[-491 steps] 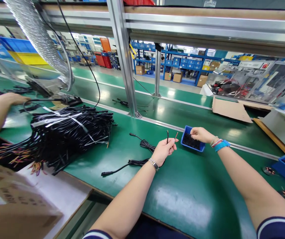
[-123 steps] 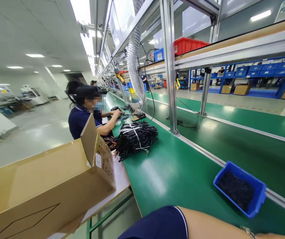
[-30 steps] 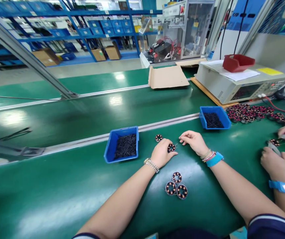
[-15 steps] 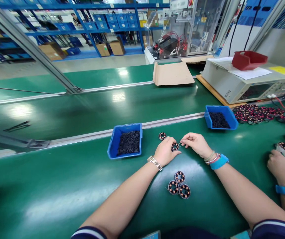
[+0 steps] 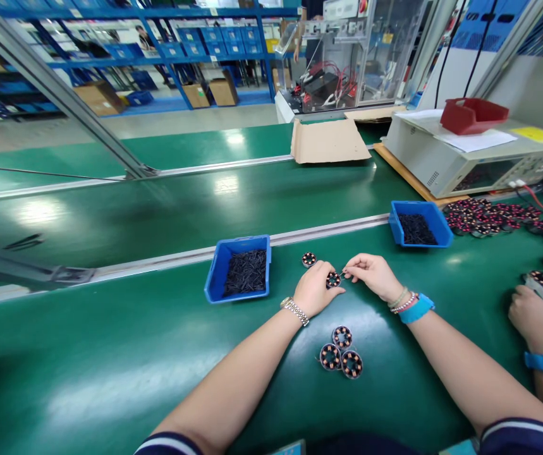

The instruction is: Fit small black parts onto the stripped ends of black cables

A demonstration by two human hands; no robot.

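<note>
Between the thumb and fingers of my left hand (image 5: 315, 289) is a small round motor stator (image 5: 333, 280) with copper windings, held low over the green bench. My right hand (image 5: 370, 275) is just to its right, thumb and forefinger pinched on the stator's thin wire lead (image 5: 344, 274). Behind my left hand lies another stator (image 5: 309, 259). Nearer my body, three stators sit touching in a cluster, one of them a stator (image 5: 330, 357) with a wire end sticking out left.
Blue bins of short black tubes stand left (image 5: 213, 278) and right (image 5: 443, 230) of my hands. Many stators (image 5: 484, 215) are heaped by a grey instrument (image 5: 480, 158). At the right edge, a co-worker's hands (image 5: 534, 316) hold a tool and a stator.
My hands keep almost the same place and hold. In the background, a person has come into view behind the clear-walled machine.
</note>
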